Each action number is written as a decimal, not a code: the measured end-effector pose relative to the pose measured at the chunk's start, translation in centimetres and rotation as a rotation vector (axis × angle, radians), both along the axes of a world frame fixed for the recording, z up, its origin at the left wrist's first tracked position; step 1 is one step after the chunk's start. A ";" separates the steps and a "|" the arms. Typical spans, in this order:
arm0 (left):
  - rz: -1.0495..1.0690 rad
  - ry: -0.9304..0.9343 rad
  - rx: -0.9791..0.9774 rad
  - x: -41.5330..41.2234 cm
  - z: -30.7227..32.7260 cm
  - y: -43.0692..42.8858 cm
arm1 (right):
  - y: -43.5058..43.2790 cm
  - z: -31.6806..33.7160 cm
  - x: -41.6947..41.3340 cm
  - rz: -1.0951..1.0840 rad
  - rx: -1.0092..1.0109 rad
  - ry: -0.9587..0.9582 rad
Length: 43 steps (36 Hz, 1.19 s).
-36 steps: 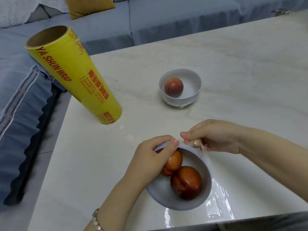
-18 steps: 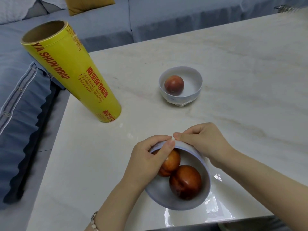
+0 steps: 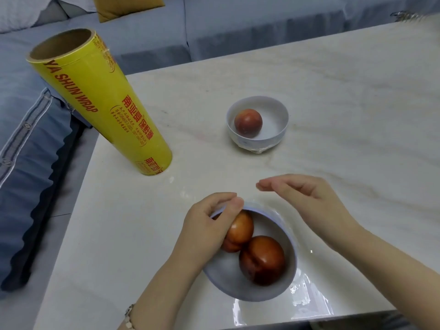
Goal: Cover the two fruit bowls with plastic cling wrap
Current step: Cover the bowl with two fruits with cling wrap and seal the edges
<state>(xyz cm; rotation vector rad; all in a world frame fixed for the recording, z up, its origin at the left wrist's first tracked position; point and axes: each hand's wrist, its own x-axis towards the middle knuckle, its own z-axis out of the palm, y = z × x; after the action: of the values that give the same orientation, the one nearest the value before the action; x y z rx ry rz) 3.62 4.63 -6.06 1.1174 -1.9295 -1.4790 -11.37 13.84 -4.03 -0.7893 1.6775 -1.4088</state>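
Left hand point(image 3: 204, 225), fingers point(image 3: 221, 198) clamped on near bowl point(image 3: 223, 279) rim at 10 o'clock, right hand point(image 3: 307, 201) at 1 o'clock, fingers point(image 3: 281, 184) loosely straight, empty, far bowl point(image 3: 273, 113) at 12 o'clock.

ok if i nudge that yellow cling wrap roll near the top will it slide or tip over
Likely tips: the cling wrap roll stands on end, tall over a small base. Once down it would probably roll, being round, and it stands near the left edge of the table.
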 end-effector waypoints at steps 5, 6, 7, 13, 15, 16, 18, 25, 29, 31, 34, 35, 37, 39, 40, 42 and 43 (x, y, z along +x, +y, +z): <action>0.013 -0.012 0.004 0.1 -0.2 -0.1 | 0.4 -0.2 1.1 0.217 0.006 0.210; 0.017 -0.011 0.007 0.1 -0.2 -0.2 | 0.2 -0.4 1.1 0.205 0.022 0.186; 0.025 -0.010 0.017 0.0 -0.2 -0.3 | 0.0 -0.5 1.1 0.187 0.042 0.154; 0.139 0.021 0.093 0.3 0.0 -0.5 | 0.4 -2.1 0.5 0.107 0.217 0.008; 0.185 0.014 0.115 0.6 -0.3 -0.3 | 1.3 -2.2 0.2 0.065 0.208 -0.071; 0.205 0.017 0.138 0.7 -0.4 -0.2 | 1.6 -2.1 0.0 0.059 0.193 -0.104; 0.230 0.029 0.185 0.7 -0.6 0.3 | 1.9 -1.8 -0.3 0.057 0.151 -0.141; 0.175 0.041 0.203 -0.4 -0.5 1.4 | 1.2 -0.4 -1.4 0.073 0.240 -0.037; -0.014 -0.042 0.185 -0.5 0.0 -0.3 | 0.6 0.0 -2.0 0.120 0.318 -0.106; -0.086 -0.076 0.189 -0.7 0.1 -0.9 | 0.2 0.4 -2.2 0.188 0.366 -0.105; -0.116 -0.093 0.140 -1.1 0.2 -1.0 | -0.5 1.1 -2.5 0.300 0.434 -0.121; -0.134 -0.099 0.109 -1.2 0.2 -0.9 | -0.7 1.4 -2.7 0.334 0.456 -0.135; -0.148 -0.095 0.071 -1.0 0.1 -0.5 | -1.0 1.9 -2.9 0.383 0.491 -0.157; -0.131 -0.076 0.074 -0.8 0.1 -0.3 | -1.1 2.1 -3.1 0.403 0.505 -0.122; -0.125 -0.064 0.076 -0.7 0.0 -0.2 | -1.2 2.2 -3.1 0.409 0.504 -0.086; -0.127 -0.045 0.067 -0.6 0.1 -0.1 | -1.2 2.3 -3.0 0.411 0.497 -0.022; -0.132 -0.039 0.062 -0.6 0.0 -0.1 | -1.2 2.3 -2.9 0.409 0.495 -0.004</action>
<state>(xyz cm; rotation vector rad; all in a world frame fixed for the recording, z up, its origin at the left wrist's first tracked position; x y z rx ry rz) 3.06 4.55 -6.02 1.0707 -2.0308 -1.6071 -14.30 12.63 -1.69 -0.7792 1.6467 -0.6770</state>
